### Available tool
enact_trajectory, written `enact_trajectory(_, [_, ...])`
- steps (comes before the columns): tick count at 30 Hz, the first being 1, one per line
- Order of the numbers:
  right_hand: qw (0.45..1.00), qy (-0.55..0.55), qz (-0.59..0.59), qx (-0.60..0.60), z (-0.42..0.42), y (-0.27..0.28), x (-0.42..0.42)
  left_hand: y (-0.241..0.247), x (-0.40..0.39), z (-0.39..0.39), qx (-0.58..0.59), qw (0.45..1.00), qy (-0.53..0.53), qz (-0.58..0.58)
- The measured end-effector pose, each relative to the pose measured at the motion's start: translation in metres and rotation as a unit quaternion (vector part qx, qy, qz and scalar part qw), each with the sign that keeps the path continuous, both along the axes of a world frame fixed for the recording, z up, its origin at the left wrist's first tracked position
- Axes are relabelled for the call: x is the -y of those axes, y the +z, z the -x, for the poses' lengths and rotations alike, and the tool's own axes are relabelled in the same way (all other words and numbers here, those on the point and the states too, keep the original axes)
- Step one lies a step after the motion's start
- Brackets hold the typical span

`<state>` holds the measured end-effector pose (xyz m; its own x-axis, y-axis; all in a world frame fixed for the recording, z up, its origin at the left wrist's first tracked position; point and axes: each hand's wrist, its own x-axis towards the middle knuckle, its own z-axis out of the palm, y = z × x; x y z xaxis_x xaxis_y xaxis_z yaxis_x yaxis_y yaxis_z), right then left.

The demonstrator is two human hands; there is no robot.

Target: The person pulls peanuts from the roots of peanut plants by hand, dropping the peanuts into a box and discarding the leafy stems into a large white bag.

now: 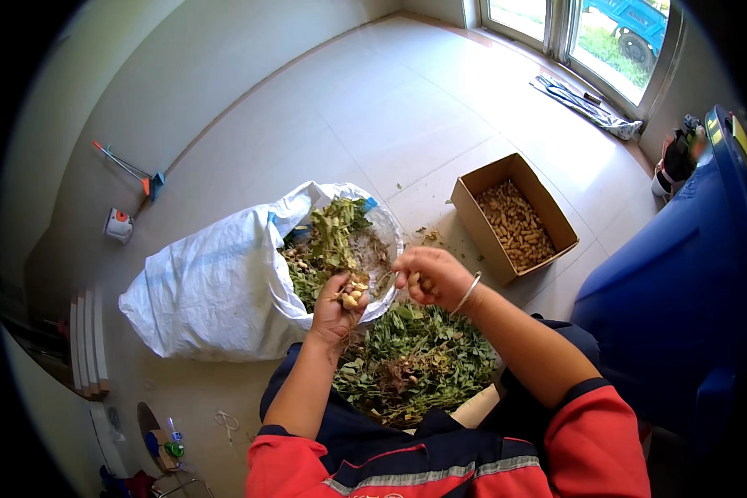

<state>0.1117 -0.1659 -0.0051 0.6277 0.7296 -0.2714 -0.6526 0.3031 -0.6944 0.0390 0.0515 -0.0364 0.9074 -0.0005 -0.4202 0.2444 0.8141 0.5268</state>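
Observation:
My left hand (338,309) grips a peanut plant (334,239) by its root end, where a cluster of pale peanut pods (352,295) shows; its leafy top hangs over the mouth of a white woven sack (208,283). Just to the right, my right hand (434,274) has several picked peanuts (421,283) curled in its fingers, with thumb and forefinger pinched near a thin stem. Below both hands, a heap of uprooted peanut plants (420,361) lies between my legs. More plants and some pods are inside the sack's open mouth.
A cardboard box (473,218) holding loose peanuts (516,227) stands ahead to the right. A large blue bin (666,292) rises close on my right. Leaf scraps (432,235) litter the tiles near the box. A dustpan (156,185) and a white bucket (119,225) are by the left wall.

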Motion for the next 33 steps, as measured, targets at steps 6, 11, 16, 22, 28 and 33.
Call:
enact_trajectory(6, [0.932, -0.055, 0.224, 0.278, 0.032, -0.026, -0.032, -0.003, 0.021, -0.001, -0.029, 0.995, 0.03, -0.086])
enact_trajectory(11, [0.854, -0.061, 0.304, 0.418, 0.028, -0.028, -0.031, -0.008, 0.029, -0.001, -0.01, 0.99, 0.02, -0.136])
enact_trajectory(16, [0.885, 0.0, 0.29, 0.364, 0.024, -0.018, -0.031, -0.001, 0.032, -0.002, -0.015, 0.99, -0.006, -0.143])
enact_trajectory(22, [0.952, -0.021, 0.193, 0.236, 0.022, -0.017, -0.029, 0.004, 0.03, -0.003, -0.026, 0.984, 0.014, -0.174])
enact_trajectory(28, [0.983, -0.092, -0.137, -0.081, 0.015, 0.007, -0.003, -0.006, -0.011, -0.011, -0.037, 0.986, 0.102, -0.123])
enact_trajectory(33, [0.997, -0.02, 0.065, -0.044, 0.026, -0.022, -0.023, 0.004, 0.02, -0.008, -0.034, 0.95, 0.137, -0.277])
